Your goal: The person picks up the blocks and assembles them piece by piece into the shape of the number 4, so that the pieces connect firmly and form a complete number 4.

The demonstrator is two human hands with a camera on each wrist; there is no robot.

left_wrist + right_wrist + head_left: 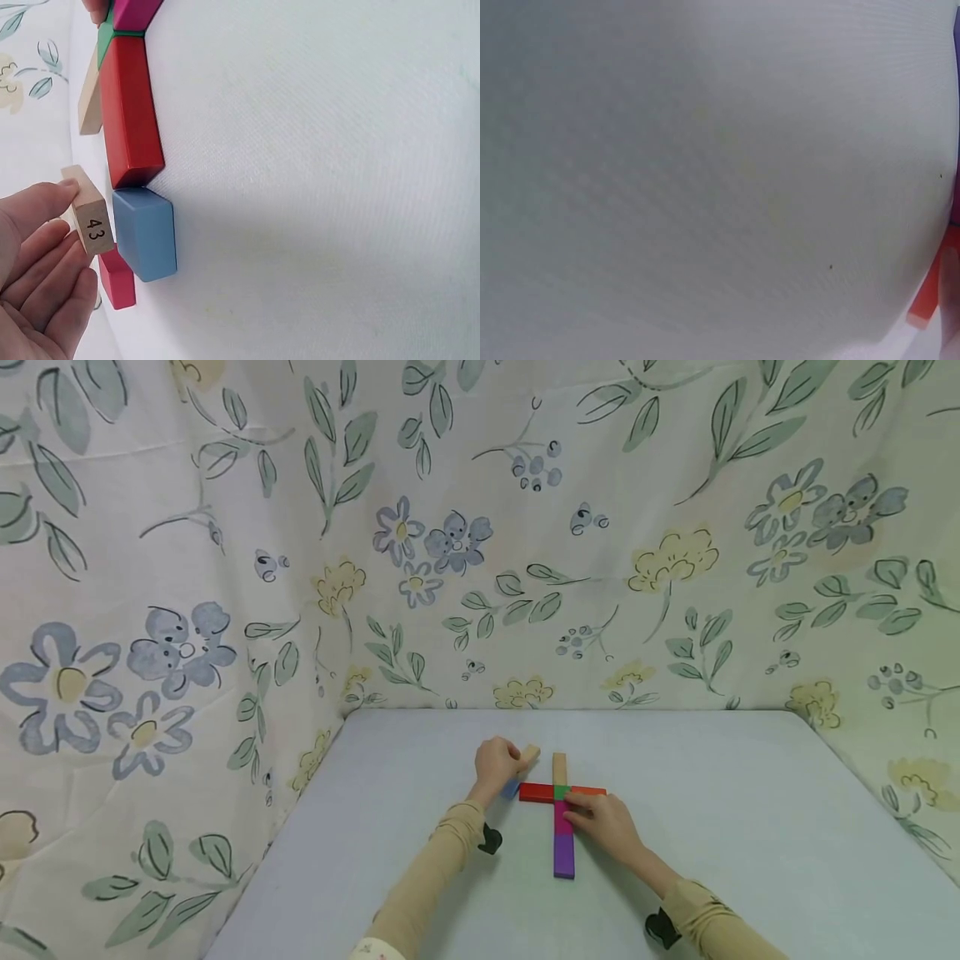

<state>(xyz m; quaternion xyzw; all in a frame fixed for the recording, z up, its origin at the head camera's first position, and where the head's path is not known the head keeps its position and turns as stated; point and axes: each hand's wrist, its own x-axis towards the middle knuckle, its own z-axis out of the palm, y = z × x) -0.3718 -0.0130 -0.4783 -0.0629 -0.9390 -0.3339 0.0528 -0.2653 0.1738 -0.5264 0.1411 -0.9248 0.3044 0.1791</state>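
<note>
My left hand [495, 767] pinches a plain wooden block [91, 214] with "43" printed on its end. It hovers just above a blue block [146, 234] and a pinkish-red block [118, 277], which the hand mostly hides in the head view. Beside the blue one, a cross of blocks lies flat: red [536, 793] to the left, green [561, 791] in the centre, wooden [559, 767] at the back, orange-red [590, 791] to the right, magenta [563, 818] and purple [564, 857] toward me. Fingertips of my right hand [611, 827] rest at the green and magenta blocks, fingers extended.
A white cloth-covered table [420, 752] lies under everything. Floral fabric [525, 568] hangs behind the table and along its left and right sides. Dark wrist pieces [490, 839] sit under both sleeves.
</note>
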